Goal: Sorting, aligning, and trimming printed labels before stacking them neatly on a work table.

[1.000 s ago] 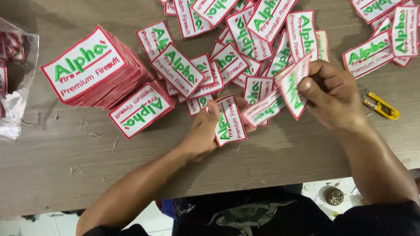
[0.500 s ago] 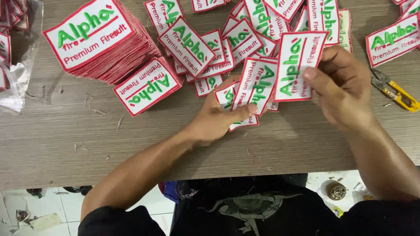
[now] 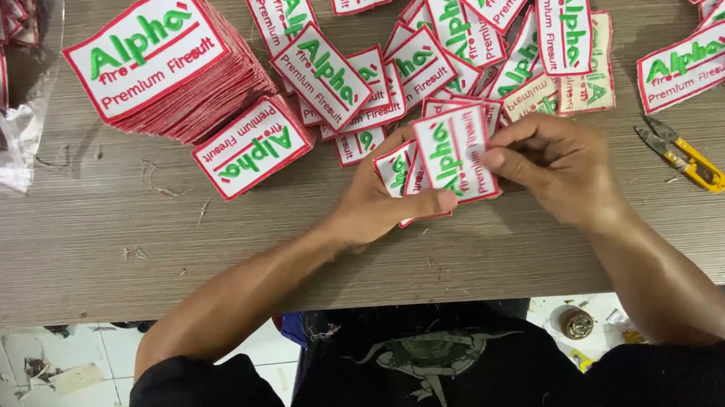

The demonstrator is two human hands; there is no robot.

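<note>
From my seat I look down on a grey wood-grain table (image 3: 86,257) strewn with embroidered patches, white with red borders and green and red lettering. The largest thing on it is a tall, leaning stack of patches (image 3: 202,96) at the upper left, with a clear plastic bag (image 3: 0,127) of more patches at the left edge and a loose spread of patches (image 3: 469,26) across the top. Smaller, to the right, lie yellow-handled thread snips (image 3: 689,159). In the middle, my left hand (image 3: 380,206) and right hand (image 3: 560,164) both pinch one patch (image 3: 454,154), held just above the loose ones; the left thumb presses its lower edge, and the right fingertips grip its right side. I judge the patch light, thin and fairly stiff from its stitching, flexing rather than flopping, not fragile and not slippery, so pinching the bordered edges between thumb and fingertips suits it best.
</note>
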